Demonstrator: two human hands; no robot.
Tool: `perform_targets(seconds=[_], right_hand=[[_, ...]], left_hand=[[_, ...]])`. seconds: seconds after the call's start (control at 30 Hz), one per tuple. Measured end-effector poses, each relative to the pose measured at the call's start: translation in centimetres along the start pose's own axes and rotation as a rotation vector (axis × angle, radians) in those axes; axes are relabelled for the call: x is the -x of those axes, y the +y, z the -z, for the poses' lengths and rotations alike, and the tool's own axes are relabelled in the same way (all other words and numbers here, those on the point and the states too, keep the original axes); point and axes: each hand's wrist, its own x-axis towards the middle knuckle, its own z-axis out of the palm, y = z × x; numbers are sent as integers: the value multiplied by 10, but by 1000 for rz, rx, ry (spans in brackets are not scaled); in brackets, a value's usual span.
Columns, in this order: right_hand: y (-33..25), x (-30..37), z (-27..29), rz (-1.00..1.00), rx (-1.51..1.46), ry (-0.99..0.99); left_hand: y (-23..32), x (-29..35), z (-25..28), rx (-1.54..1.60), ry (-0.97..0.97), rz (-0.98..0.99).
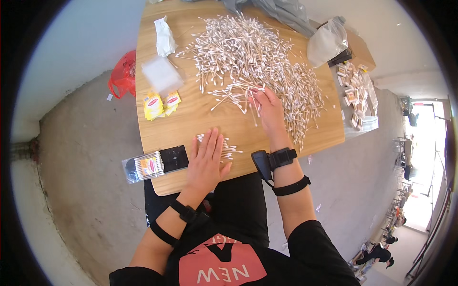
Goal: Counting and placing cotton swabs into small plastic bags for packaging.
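Near the front edge of the worktop (200,114), a bunch of swabs (232,148) is partly covered by the left hand (205,156), its grip spread flat, right of a pack (149,166). Farther in, loose swabs (254,117) are pinched in the right hand's (272,113) grip, at the near side of a large pile (248,50).

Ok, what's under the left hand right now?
Cotton swabs on the table: white tips show right of the left hand, a few at its upper left. Whatever the palm covers is hidden, so their number can't be told.
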Motion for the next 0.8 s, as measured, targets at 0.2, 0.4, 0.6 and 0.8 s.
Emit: perform_targets(seconds=[0.2,0.4,0.6,0.8], right_hand=[[-12,7,-9,-123,-142,-126],[2,30,-6,309,836,35],[23,58,-16,192,740,-121],[9,50,-38,354,616,-342]], left_hand=[[0,1,0,-3,21,-17],[0,1,1,-25,-16,2],[2,-2,0,-17,-13,-12],[0,0,1,-20,-8,-1]])
